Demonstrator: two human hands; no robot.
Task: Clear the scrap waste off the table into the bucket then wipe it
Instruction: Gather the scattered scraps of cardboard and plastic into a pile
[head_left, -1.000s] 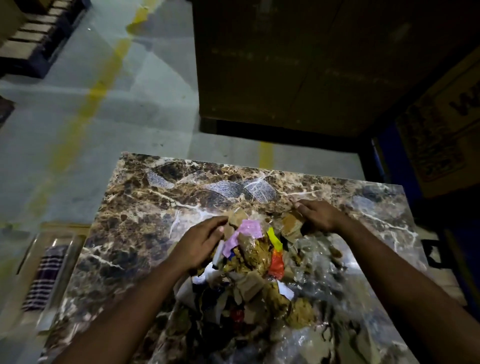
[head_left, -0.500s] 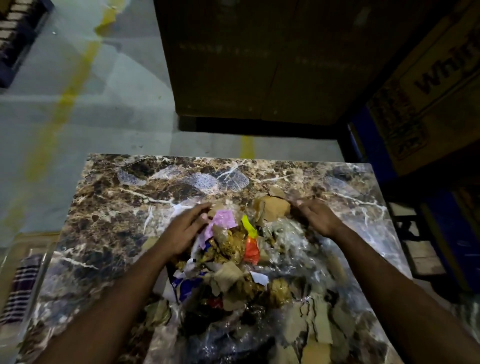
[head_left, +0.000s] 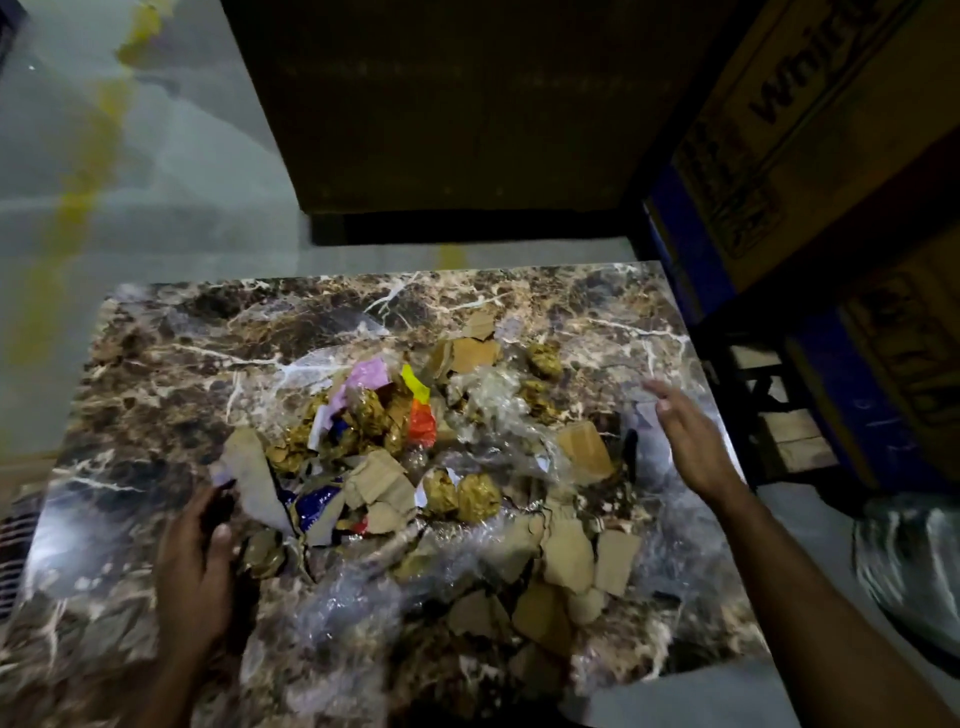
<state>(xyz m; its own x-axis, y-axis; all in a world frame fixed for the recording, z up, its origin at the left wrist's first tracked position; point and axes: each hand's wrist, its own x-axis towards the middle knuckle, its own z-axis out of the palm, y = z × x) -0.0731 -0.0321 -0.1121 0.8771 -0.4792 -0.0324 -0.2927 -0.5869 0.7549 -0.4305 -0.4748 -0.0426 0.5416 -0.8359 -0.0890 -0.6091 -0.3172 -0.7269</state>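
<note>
In the head view, the left hand (head_left: 195, 566) is laid flat on the table (head_left: 130, 395), fingers straight, its fingertips touching a grey card scrap at the near left edge of the scrap pile (head_left: 415, 467). The right hand (head_left: 685, 441) is held spread and blurred to the right of the pile, nothing in it. A bag (head_left: 909, 561) is seen right of that forearm; its contents cannot be told.

Two bare arms, no sleeves to see. The left hand (head_left: 195, 566) and right hand (head_left: 688, 441) wear no gloves or rings.
</note>
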